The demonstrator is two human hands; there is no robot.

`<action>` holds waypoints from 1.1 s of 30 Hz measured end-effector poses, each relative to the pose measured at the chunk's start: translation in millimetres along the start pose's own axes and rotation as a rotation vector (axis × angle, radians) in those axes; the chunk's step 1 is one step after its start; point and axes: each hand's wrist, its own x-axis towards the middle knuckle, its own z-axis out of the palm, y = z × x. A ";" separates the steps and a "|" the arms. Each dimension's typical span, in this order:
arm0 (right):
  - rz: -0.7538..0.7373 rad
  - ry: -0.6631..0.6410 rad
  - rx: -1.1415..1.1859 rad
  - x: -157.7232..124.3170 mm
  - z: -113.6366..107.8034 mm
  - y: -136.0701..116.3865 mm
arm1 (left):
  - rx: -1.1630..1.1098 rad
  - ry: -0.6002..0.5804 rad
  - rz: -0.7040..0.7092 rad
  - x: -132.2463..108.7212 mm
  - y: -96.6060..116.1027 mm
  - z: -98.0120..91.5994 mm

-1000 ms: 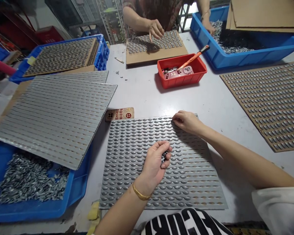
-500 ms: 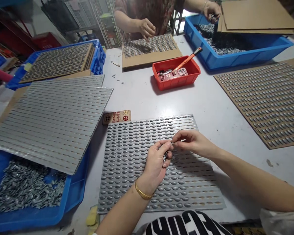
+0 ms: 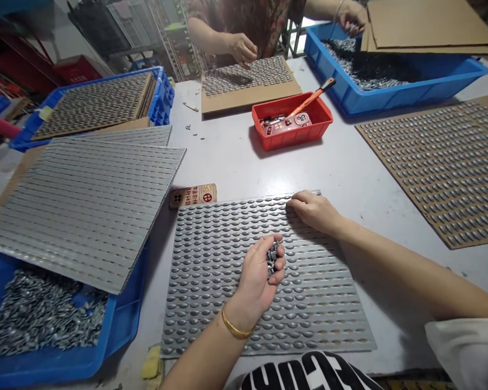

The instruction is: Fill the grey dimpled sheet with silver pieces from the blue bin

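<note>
Here we go: the left hand point(image 3: 256, 281) is cupped palm-up over the dimpled grey sheet point(image 3: 223, 271), fingers half curled around a small pile of dark metal pieces point(image 3: 272, 257), holding them loosely. The right hand point(image 3: 313, 212) lies curled at the sheet's far edge, fingertips down among the rows; whether it has a piece pinched, I can't tell. The sheet sits flat on the counter point(image 3: 341, 162) and looks stiff. Those pieces look hard, light and slick, easy to spill, so a fingertip pinch on 1 at a time seems the surest hold, with the sheet best taken by its edges. More lie heaped in the blue bin point(image 3: 124, 319), beneath a tilted metal sheet point(image 3: 85, 216).
</note>
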 end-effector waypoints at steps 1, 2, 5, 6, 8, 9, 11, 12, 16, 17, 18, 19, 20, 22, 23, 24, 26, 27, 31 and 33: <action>-0.006 -0.008 -0.001 0.5 -0.9 -0.3 | 0.014 0.000 -0.001 -0.1 0.3 0.3; -0.010 -0.013 0.003 0.9 -2.1 -0.7 | 0.026 0.001 -0.004 -0.1 0.7 0.6; 0.000 -0.018 0.002 1.5 -4.9 -1.0 | 0.050 -0.007 -0.008 0.8 1.2 1.6; 0.001 -0.023 -0.006 1.6 -5.4 -0.6 | 0.055 -0.016 -0.007 1.3 0.9 1.9; -0.002 -0.038 -0.014 1.6 -5.7 1.2 | 0.055 -0.033 -0.003 2.2 -0.1 2.7; -0.004 -0.044 -0.005 1.4 -5.7 2.3 | 0.052 -0.037 -0.003 2.7 -0.5 3.2; -0.004 -0.047 0.024 0.5 -6.2 3.5 | 0.044 -0.033 -0.008 3.5 -1.0 4.2; 0.005 -0.033 0.049 -0.3 -7.2 2.8 | 0.042 -0.028 -0.011 4.0 -1.1 4.7; 0.067 0.090 0.343 -5.8 -22.1 -14.8 | 0.055 -0.024 -0.010 6.2 -2.2 6.1; 0.076 0.103 0.467 -7.6 -28.7 -22.5 | 0.062 -0.024 -0.007 6.9 -2.9 6.5; 0.073 0.082 0.587 -9.2 -36.1 -30.8 | 0.069 -0.021 -0.001 7.7 -3.8 7.1; 0.060 0.047 0.682 -10.5 -43.7 -39.0 | 0.078 -0.017 0.007 8.5 -4.9 7.8; 0.033 0.007 0.732 -11.4 -50.9 -46.3 | 0.088 -0.012 0.014 9.3 -6.0 8.7; -0.022 -0.040 0.749 -12.1 -62.4 -57.2 | 0.112 -0.009 0.024 10.5 -8.2 10.8; -0.035 -0.048 0.746 -12.0 -66.2 -60.4 | 0.126 -0.007 0.025 11.0 -9.1 11.9; -0.031 -0.052 0.752 -12.0 -68.7 -62.3 | 0.139 -0.007 0.022 11.3 -9.9 13.0; 0.023 -0.065 0.803 -12.4 -70.4 -63.6 | 0.161 -0.006 0.011 11.9 -11.1 14.8; 0.059 -0.077 0.835 -13.2 -70.2 -63.6 | 0.174 -0.004 0.006 12.1 -11.6 15.6; 0.131 -0.069 0.885 -18.9 -67.6 -63.4 | 0.239 0.014 -0.013 13.4 -12.9 17.6; 0.099 -0.022 0.861 -22.2 -66.7 -63.2 | 0.261 0.025 -0.034 13.8 -13.5 18.5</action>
